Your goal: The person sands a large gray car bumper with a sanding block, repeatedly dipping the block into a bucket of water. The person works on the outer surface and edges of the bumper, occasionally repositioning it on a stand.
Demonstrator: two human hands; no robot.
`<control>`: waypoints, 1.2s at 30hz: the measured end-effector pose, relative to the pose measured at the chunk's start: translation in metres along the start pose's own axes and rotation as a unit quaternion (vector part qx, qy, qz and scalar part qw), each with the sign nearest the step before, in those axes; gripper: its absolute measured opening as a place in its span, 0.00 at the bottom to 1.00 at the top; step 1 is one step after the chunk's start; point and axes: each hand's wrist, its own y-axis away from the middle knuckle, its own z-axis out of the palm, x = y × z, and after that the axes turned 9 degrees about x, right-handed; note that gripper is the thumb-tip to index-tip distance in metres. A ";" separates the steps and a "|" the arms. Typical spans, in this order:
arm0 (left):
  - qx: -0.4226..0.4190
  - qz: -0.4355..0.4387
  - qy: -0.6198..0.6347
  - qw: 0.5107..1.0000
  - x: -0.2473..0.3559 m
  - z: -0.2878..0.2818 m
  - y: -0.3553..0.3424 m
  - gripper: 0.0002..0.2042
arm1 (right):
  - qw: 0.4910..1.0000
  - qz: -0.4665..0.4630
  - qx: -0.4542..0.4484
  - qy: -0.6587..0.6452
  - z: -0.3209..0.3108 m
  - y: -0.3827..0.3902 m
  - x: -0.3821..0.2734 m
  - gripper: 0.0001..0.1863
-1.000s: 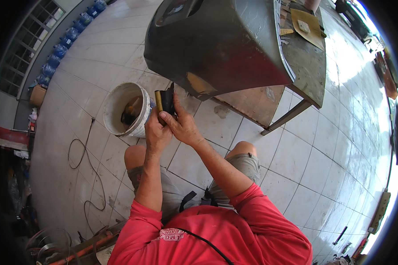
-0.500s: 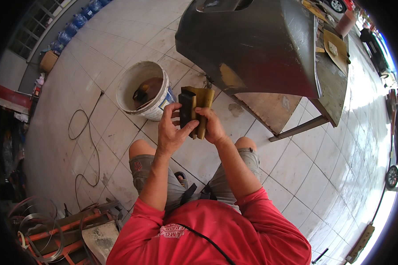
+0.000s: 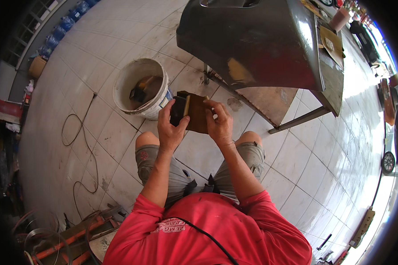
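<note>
A black block point(image 3: 178, 109) with a brown, abrasive-looking sheet point(image 3: 197, 115) is held between both hands above my knees. My left hand point(image 3: 170, 129) grips the block and the sheet's folded left edge, thumb in front. On the other side, my right hand point(image 3: 219, 124) has its curled fingers on the sheet's right edge. Just left and beyond sits a white bucket point(image 3: 124, 84) with murky water and dark items inside. A dark grey body panel point(image 3: 269, 48), with reddish and tan patches, hangs over the hands' far side.
The panel rests on a worn metal-framed bench point(image 3: 331, 90) with a lower board point(image 3: 269, 104). A cable point(image 3: 95, 163) loops across the tiled floor at left. Metal frames point(image 3: 75, 245) lie at lower left. Blue water jugs point(image 3: 66, 24) line the far-left wall.
The brown sheet, earlier folded around the block and held narrow, is now spread wider to the right. My right hand has moved rightward with it, and the view has shifted.
</note>
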 end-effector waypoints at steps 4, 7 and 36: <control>0.033 0.153 -0.078 0.985 0.009 0.008 -0.005 0.36 | 0.994 0.079 -0.035 -0.069 0.028 0.011 0.001 0.11; 0.030 0.148 -0.065 0.986 0.014 0.012 -0.003 0.38 | 0.909 0.265 0.021 -0.320 0.038 0.015 -0.003 0.11; -0.047 -0.190 0.355 0.914 0.014 0.024 0.009 0.28 | 0.997 0.068 0.007 -0.024 0.005 -0.011 -0.041 0.11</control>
